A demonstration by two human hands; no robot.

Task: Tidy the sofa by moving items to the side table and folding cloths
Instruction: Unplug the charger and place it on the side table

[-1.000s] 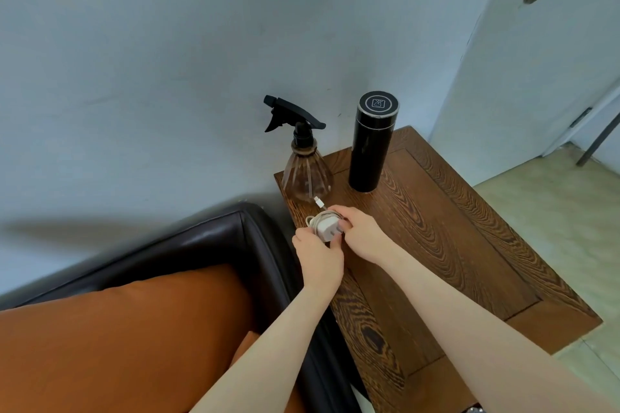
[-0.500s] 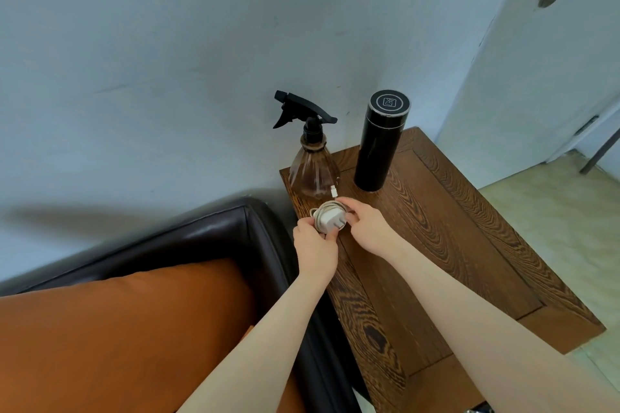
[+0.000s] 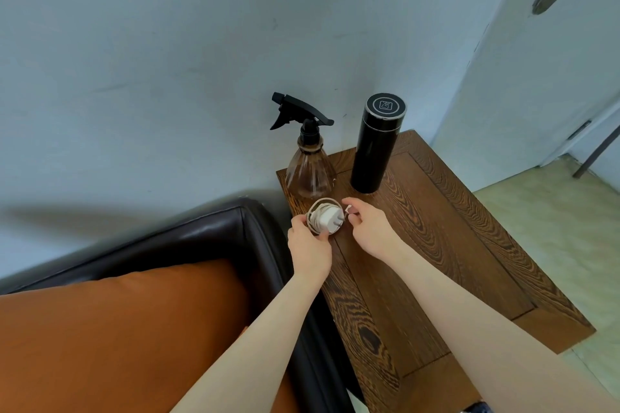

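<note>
Your left hand [image 3: 310, 246] grips the coiled charger [image 3: 327, 220] low over the worktop [image 3: 469, 245] — your right hand [image 3: 367, 228], just right of it, pinches its loose cable end [image 3: 347, 209]

Both forearms are bare, with no sleeves reaching the wrists. The left hand [image 3: 310, 250] and right hand [image 3: 370, 231] wear no gloves, rings or watch.
</note>
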